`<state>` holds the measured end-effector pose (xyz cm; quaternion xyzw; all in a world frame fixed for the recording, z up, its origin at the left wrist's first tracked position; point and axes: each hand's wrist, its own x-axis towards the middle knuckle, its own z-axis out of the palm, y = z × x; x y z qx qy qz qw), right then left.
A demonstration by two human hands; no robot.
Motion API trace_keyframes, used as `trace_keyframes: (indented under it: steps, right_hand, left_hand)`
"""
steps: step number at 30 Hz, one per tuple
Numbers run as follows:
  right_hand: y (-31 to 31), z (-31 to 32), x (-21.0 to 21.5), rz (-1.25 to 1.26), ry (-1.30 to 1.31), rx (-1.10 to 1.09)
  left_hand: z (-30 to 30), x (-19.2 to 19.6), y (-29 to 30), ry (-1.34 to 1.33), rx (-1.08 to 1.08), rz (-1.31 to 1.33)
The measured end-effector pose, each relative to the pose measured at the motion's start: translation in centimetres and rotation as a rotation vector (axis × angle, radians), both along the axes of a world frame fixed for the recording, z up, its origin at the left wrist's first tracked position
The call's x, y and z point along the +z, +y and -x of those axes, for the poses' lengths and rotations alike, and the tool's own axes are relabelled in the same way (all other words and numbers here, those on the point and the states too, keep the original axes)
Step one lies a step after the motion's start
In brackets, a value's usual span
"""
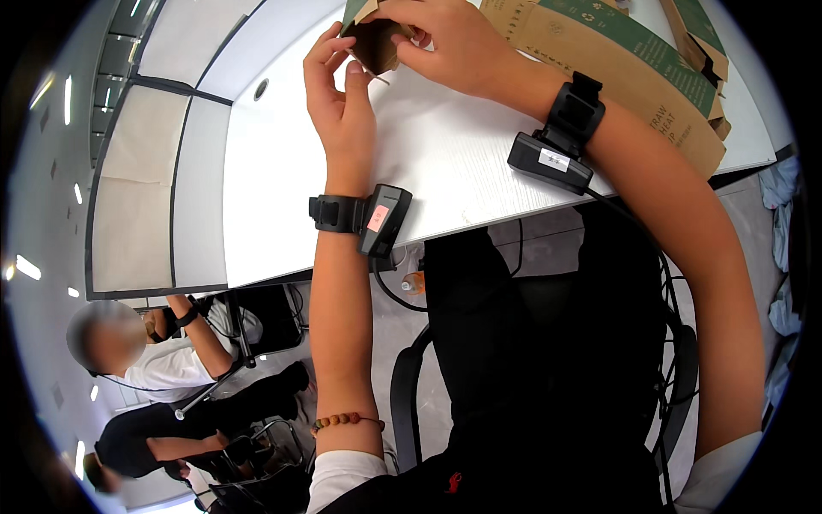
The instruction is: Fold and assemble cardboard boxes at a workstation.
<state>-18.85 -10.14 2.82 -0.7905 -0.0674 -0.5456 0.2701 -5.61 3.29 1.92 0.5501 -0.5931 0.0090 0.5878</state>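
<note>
Near the far edge of the view, a brown and green cardboard carton [374, 44] is held up above the white table, its open end facing me and showing the dark inside. My left hand [342, 94] grips its left and near side, thumb and fingers against the board. On the other side, my right hand [454, 43] pinches the carton's rim between thumb and curled fingers. Part of the carton is cut off by the top of the picture. Each wrist wears a strapped black device with a cable.
Flat brown and green cardboard pieces [608, 60] lie on the white table [454, 163] at the right, under my right forearm. Light partition panels [137, 188] border the left. A small bottle [413, 283] is below the table edge. Other people sit at the lower left.
</note>
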Motion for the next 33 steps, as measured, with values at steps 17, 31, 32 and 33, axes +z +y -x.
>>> trace_keyframes:
  steps: [17,31,32,33]
  right_hand:
    - [0.1,0.2,-0.2,0.041,0.228,0.149]
    - [0.0,-0.6,-0.4,-0.099,0.086,0.256]
    - [0.0,-0.6,-0.2,-0.052,0.036,0.204]
    - [0.0,-0.5,-0.2,-0.052,0.038,0.204]
  left_hand:
    - [1.0,0.7,0.4,-0.032,0.22,0.049]
    - [0.1,0.6,0.5,-0.244,0.279,0.05]
    - [0.1,0.7,0.5,-0.244,0.281,0.05]
    - [0.1,0.7,0.3,-0.239,0.269,0.065]
